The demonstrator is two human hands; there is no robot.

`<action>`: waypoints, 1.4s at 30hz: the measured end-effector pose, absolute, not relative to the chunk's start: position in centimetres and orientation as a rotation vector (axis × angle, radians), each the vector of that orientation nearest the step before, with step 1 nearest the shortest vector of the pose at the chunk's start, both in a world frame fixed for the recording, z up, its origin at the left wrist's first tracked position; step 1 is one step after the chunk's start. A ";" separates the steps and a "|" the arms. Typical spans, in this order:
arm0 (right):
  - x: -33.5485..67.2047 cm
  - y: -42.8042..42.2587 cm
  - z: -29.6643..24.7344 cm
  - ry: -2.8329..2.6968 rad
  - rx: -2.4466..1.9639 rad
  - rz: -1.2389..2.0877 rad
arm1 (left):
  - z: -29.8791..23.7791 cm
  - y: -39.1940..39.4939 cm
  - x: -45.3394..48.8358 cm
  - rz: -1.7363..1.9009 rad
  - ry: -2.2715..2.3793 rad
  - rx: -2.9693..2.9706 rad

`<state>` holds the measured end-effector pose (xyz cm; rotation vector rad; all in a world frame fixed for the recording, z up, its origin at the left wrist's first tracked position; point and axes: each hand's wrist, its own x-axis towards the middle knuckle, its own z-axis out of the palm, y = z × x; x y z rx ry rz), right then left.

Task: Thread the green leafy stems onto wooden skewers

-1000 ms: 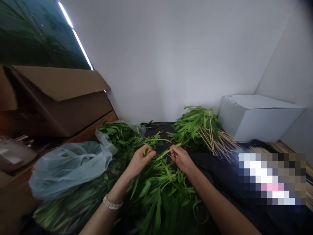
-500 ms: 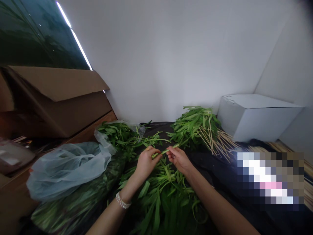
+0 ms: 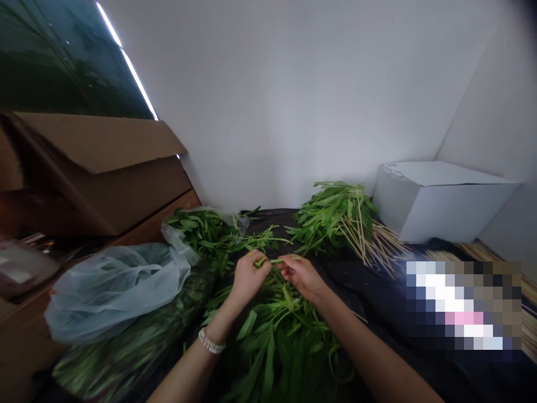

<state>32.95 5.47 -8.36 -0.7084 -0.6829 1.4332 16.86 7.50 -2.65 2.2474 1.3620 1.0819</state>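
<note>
My left hand (image 3: 250, 278) is closed around one end of a green water spinach stem (image 3: 276, 261). The fingertips of my right hand (image 3: 304, 276) pinch the same stem a short way to the right, and a short stretch of stalk shows between the two hands. Right below them spreads a heap of loose water spinach (image 3: 272, 347) with long narrow leaves. Just beyond my hands lie a few thin cut stems (image 3: 268, 238) on dark cloth. My fingers hide part of the stem.
A leafy pile with pale thin stalks (image 3: 331, 215) lies at the back right, near a white box (image 3: 461, 207). On the left are a clear plastic bag (image 3: 121, 291), bagged greens (image 3: 138, 347), more greens (image 3: 201, 226) and an open cardboard box (image 3: 104, 190). A wall stands behind.
My right hand has moved slightly left, closer to my left hand. The stem between them lies more level, and my left fingers have curled further around it.
</note>
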 end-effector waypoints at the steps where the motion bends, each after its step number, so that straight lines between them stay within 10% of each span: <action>1: 33.3 5.6 -8.3 -0.655 -0.710 1.436 | -2.4 7.9 16.5 1.132 1.352 2.124; 26: 34.4 5.5 -10.1 -1.994 -1.057 0.626 | -0.9 9.2 11.6 0.981 1.315 1.986; 42: 35.9 7.3 -9.4 -0.446 -0.673 1.288 | -1.1 9.0 11.3 1.013 1.376 2.100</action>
